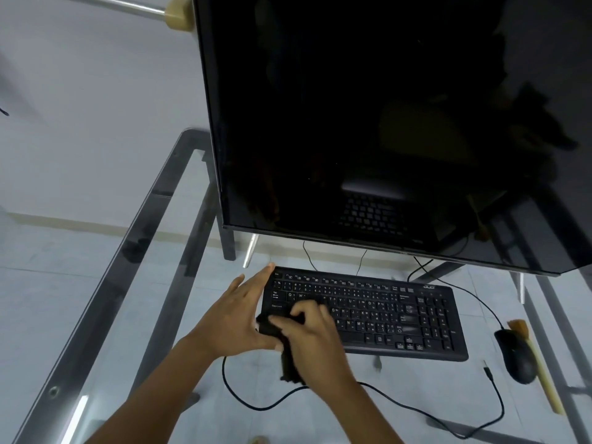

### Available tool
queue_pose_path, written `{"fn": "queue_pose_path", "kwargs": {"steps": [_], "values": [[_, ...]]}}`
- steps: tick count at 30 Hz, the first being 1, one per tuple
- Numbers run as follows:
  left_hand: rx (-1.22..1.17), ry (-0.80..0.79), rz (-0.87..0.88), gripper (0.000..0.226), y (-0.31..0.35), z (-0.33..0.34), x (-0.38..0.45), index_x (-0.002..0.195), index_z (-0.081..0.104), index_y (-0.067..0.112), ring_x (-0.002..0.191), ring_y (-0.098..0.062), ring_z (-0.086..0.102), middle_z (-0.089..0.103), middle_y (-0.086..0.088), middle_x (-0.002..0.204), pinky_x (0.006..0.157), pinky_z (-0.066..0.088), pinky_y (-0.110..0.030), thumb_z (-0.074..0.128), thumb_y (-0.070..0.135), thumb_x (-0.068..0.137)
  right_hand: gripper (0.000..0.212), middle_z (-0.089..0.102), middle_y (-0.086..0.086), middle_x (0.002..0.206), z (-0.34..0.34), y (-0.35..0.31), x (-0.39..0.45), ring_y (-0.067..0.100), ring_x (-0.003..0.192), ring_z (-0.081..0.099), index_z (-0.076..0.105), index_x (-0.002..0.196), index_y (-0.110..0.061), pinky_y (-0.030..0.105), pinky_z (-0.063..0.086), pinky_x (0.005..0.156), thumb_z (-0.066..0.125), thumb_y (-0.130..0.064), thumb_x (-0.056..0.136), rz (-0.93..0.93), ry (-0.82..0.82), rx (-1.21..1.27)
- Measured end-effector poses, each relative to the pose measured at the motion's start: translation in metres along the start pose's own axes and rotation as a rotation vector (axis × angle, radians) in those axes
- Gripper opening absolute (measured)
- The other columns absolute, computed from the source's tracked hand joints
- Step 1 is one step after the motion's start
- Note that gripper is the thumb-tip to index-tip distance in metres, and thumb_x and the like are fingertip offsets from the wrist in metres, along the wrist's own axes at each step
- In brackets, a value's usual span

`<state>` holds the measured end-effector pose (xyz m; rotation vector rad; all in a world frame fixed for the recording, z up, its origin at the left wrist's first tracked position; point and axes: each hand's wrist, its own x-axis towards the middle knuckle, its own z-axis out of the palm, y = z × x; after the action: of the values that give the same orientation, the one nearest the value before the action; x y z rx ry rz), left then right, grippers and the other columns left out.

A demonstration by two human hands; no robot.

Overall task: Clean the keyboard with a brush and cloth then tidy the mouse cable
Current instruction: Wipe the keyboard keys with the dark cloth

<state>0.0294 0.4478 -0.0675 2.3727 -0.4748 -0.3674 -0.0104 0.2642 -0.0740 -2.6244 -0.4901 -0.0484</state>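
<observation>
A black keyboard point(384, 312) lies on the glass desk below the monitor. My right hand point(307, 331) is shut on a dark cloth point(290, 363) and presses it onto the keyboard's lower left corner. My left hand point(237, 312) rests flat against the keyboard's left edge with its fingers spread. A black mouse point(517, 357) sits to the right of the keyboard, and a brush point(538, 366) with a pale wooden handle lies beside it. The mouse cable point(384, 397) runs loose across the glass in front of the keyboard, its plug point(488, 371) lying free.
A large dark monitor point(384, 123) stands close behind the keyboard. The glass desk point(105, 299) has a metal frame, with its left edge running diagonally. Thin cables hang behind the keyboard under the monitor. The tiled floor shows through the glass.
</observation>
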Motion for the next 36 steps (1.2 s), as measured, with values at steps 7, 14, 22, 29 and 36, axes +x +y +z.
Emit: {"fn": "queue_pose_path", "kwargs": {"steps": [7,14,22,29,36], "values": [[0.003,0.019,0.003,0.13,-0.001,-0.004,-0.002,0.151,-0.007,0.028,0.126,0.028,-0.012,0.013,0.026,0.15,0.115,-0.01,-0.018,0.076,0.068,0.06,0.027,0.057,-0.007,0.101,-0.002,0.01,-0.014,0.006,0.088,0.052,0.067,0.108,-0.036,0.019,0.047,0.074,0.071,-0.039,0.081,-0.102,-0.067,-0.029],[0.006,0.009,-0.012,0.131,-0.004,-0.002,-0.003,0.151,-0.008,0.027,0.132,0.023,-0.007,0.013,0.021,0.154,0.115,-0.011,-0.018,0.075,0.07,0.059,0.025,0.059,0.002,0.099,0.006,-0.002,0.001,0.022,0.087,0.053,0.067,0.108,-0.03,0.034,0.05,0.071,0.069,-0.029,0.084,0.091,0.069,-0.013],[-0.015,0.011,-0.011,0.127,0.0,-0.001,-0.004,0.149,-0.009,0.031,0.121,0.031,-0.019,0.003,0.031,0.146,0.108,-0.017,-0.009,0.075,0.067,0.062,0.017,0.057,-0.003,0.094,0.003,-0.004,0.036,0.015,0.086,0.05,0.068,0.102,-0.023,0.033,0.044,0.075,0.062,-0.032,0.089,0.408,0.246,0.058],[-0.013,0.008,-0.014,0.125,0.005,-0.004,-0.009,0.147,-0.009,0.032,0.107,0.036,-0.028,-0.002,0.035,0.138,0.095,-0.022,0.0,0.077,0.064,0.062,0.037,0.056,0.008,0.1,-0.001,0.018,0.046,0.024,0.086,0.051,0.068,0.117,-0.024,0.032,0.032,0.072,0.067,-0.008,0.084,0.538,0.32,-0.051],[0.003,0.03,-0.057,0.128,-0.001,-0.005,-0.006,0.15,-0.009,0.03,0.128,0.026,-0.013,0.005,0.029,0.149,0.117,-0.009,-0.021,0.075,0.069,0.061,0.039,0.053,0.005,0.113,0.001,-0.012,0.059,0.025,0.099,0.046,0.062,0.125,-0.028,0.032,0.037,0.081,0.06,-0.013,0.089,0.266,0.103,-0.098]]}}
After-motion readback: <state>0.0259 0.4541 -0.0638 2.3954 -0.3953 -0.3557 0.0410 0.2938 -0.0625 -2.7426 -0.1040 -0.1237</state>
